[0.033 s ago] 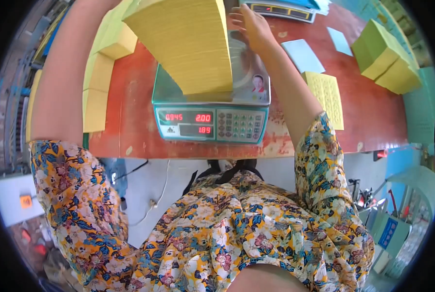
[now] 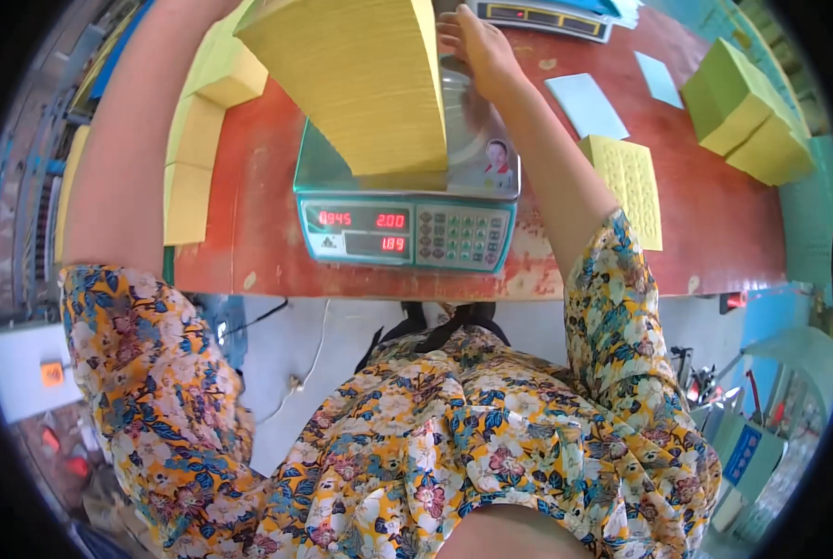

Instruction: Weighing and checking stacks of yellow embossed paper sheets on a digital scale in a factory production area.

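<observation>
A tall stack of yellow paper (image 2: 365, 84) stands on the metal pan of a digital scale (image 2: 407, 228) whose red digits are lit. My right hand (image 2: 472, 45) reaches over the pan and lies against the stack's upper right side, fingers on its edge. My left forearm (image 2: 123, 149) runs up the left side of the red table (image 2: 715, 242) toward the stack's far side. My left hand is hidden past the stack at the top of the picture.
More yellow paper blocks (image 2: 198, 140) line the table's left edge. Green and yellow blocks (image 2: 747, 112) sit at the far right. A dotted yellow sheet (image 2: 635, 182) and light blue sheets (image 2: 584, 102) lie to the right of the scale. A second scale (image 2: 542, 17) stands at the far edge.
</observation>
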Motion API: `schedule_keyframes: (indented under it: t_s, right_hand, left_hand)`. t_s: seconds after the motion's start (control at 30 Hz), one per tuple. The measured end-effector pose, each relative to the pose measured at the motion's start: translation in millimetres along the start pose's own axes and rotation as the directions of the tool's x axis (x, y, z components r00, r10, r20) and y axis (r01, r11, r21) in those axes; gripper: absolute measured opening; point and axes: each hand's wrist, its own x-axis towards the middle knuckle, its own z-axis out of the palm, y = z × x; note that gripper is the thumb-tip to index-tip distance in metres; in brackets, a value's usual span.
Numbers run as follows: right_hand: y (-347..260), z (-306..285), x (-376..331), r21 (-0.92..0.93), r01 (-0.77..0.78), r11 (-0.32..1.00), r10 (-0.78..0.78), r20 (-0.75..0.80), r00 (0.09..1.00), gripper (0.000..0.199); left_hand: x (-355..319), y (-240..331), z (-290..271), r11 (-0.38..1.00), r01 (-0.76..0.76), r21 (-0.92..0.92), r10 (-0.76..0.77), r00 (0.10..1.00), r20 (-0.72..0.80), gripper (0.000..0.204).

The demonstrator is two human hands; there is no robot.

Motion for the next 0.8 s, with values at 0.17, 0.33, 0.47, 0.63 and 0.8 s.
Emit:
schedule_keyframes:
  t_s: [0.17,0.33,0.47,0.63,0.8]
  right_hand:
    - [12,28,-30,0.014,0.131,0.991,-0.131,0.180,0.975,0.060]
    - [11,11,-77,0.036,0.055,0.998,-0.058,0.089,0.994,0.065]
    - [14,-5,-142,-0.181,0.177,0.967,-0.177,0.014,0.984,0.059]
    - [17,-30,-245,-0.064,0.225,0.972,-0.231,-0.095,0.968,0.034]
    - [78,-18,-291,0.427,-0.269,0.863,0.284,0.030,0.958,0.036]
  left_hand:
    - [-25,5,40,0.981,0.182,-0.061,-0.181,0.983,0.035,0.066]
    - [-59,37,41,0.997,-0.041,-0.068,0.042,0.999,0.018,0.060]
    - [-100,69,43,0.995,0.022,-0.101,-0.018,0.999,0.037,0.056]
    - [-84,21,53,0.994,-0.050,-0.099,0.053,0.998,0.032,0.055]
    - [-66,5,62,0.899,-0.280,-0.336,0.278,0.959,-0.055,0.053]
